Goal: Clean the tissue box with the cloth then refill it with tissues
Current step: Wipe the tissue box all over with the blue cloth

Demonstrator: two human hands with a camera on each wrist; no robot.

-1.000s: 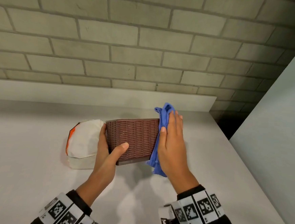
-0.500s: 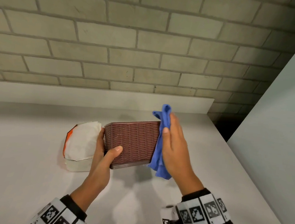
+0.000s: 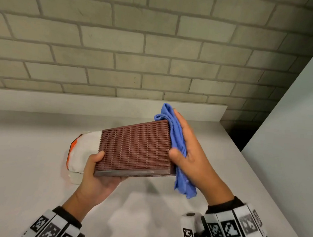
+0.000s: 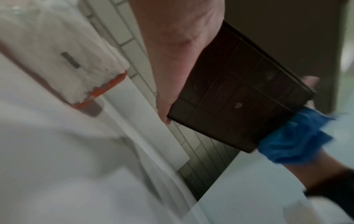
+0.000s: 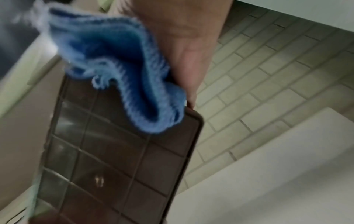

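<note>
The brown woven tissue box [image 3: 134, 148] is held above the counter, tilted, with its broad woven face up. My left hand [image 3: 99, 171] grips its near left corner, thumb on the woven face and palm underneath. My right hand [image 3: 186, 154] presses the blue cloth [image 3: 176, 136] against the box's right end, fingers straight along that end and thumb pinching the cloth at the edge. The left wrist view shows the box's gridded underside [image 4: 239, 106] with the cloth [image 4: 293, 139] at its far end. In the right wrist view the cloth [image 5: 118, 68] bunches over the underside [image 5: 114, 159].
A white pack of tissues [image 3: 83, 150] with orange trim lies on the pale counter [image 3: 26, 173] just left of the box, and shows as a blurred tissue pack [image 4: 76, 68] from the left wrist. A brick wall [image 3: 156, 62] rises behind, and a white panel [image 3: 290, 147] bounds the right side.
The box has tipped so its woven face points up and its right end is higher. My left hand shifted to the near left corner. My right thumb now hooks over the box edge.
</note>
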